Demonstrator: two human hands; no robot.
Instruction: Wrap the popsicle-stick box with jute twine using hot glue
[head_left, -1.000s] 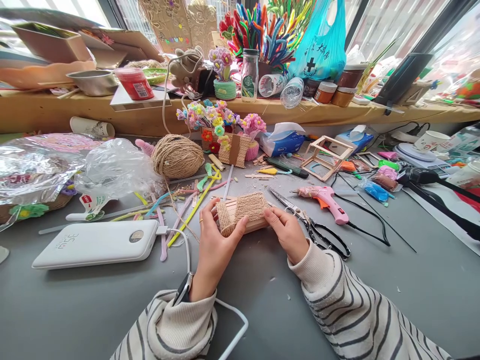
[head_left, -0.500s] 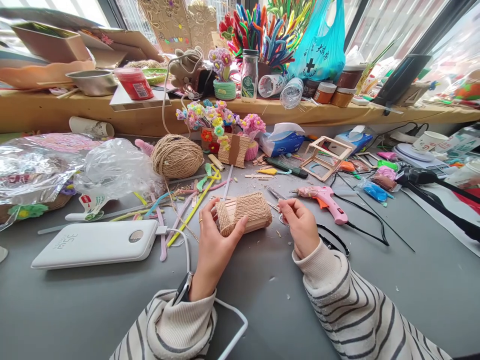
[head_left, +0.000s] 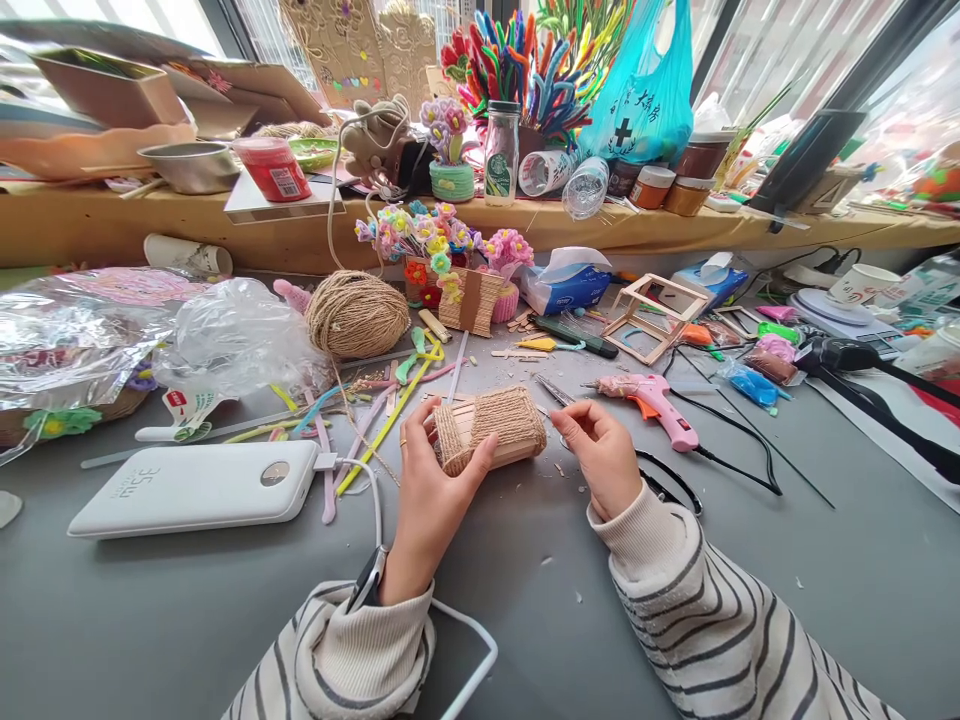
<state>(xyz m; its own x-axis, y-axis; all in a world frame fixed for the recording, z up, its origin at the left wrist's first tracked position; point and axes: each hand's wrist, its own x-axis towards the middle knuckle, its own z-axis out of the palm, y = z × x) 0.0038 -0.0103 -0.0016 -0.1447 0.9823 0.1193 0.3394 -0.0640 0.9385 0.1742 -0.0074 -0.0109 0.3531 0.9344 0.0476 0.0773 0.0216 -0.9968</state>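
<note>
Gripping the twine-wrapped stick box point(head_left: 491, 428) at its near-left end, the left hand point(head_left: 433, 490) steadies it on the table; the box lies just in front of the twine ball point(head_left: 358, 314). Twine covers most of it, though a band of bare sticks between the wraps looks unfinished. Just right of the box, the right hand point(head_left: 604, 452) hovers with fingers loosely curled, holding nothing I can make out, over the scissors point(head_left: 600, 425).

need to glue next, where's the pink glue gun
In the head view the pink glue gun lies on the grey table, just right of the right hand and beyond the scissors.
</note>
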